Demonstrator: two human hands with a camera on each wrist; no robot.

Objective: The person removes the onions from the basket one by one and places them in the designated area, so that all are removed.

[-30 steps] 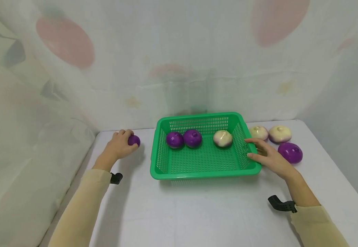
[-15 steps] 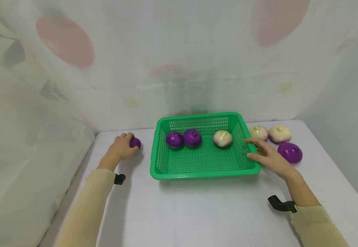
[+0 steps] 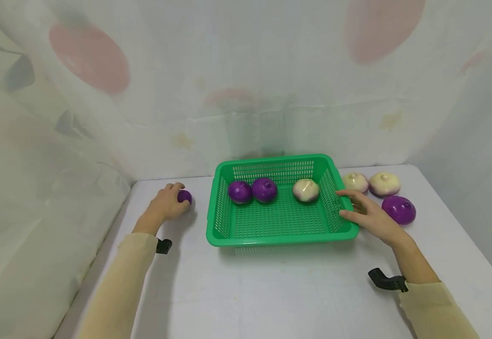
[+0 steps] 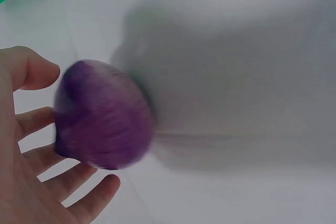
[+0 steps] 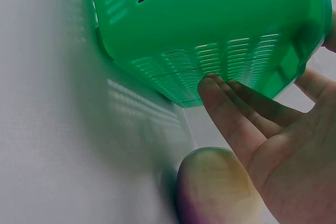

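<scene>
In the head view, my left hand (image 3: 167,203) is over the table's left side, with its fingers and thumb loosely about a small purple onion (image 3: 184,197). The left wrist view shows this onion (image 4: 105,114) blurred, the thumb tip right by its edge and the other fingers spread behind it. My right hand (image 3: 370,215) holds the right rim of a green plastic basket (image 3: 279,241). Its thumb and index finger come over the rim, while other fingers lie along the outer wall (image 5: 173,40). Inside the basket sit two purple onions (image 3: 264,189) and a whitish one (image 3: 306,190).
Right of the basket, two whitish onions (image 3: 384,184) and a larger purple onion (image 3: 399,210) lie close to my right hand. A white cloth covers the table (image 3: 271,292). Patterned fabric (image 3: 246,127) hangs at the back and sides.
My left hand has shifted a little right and toward me with the small onion; most lately the onion moved slightly left. The right hand and basket have stayed put.
</scene>
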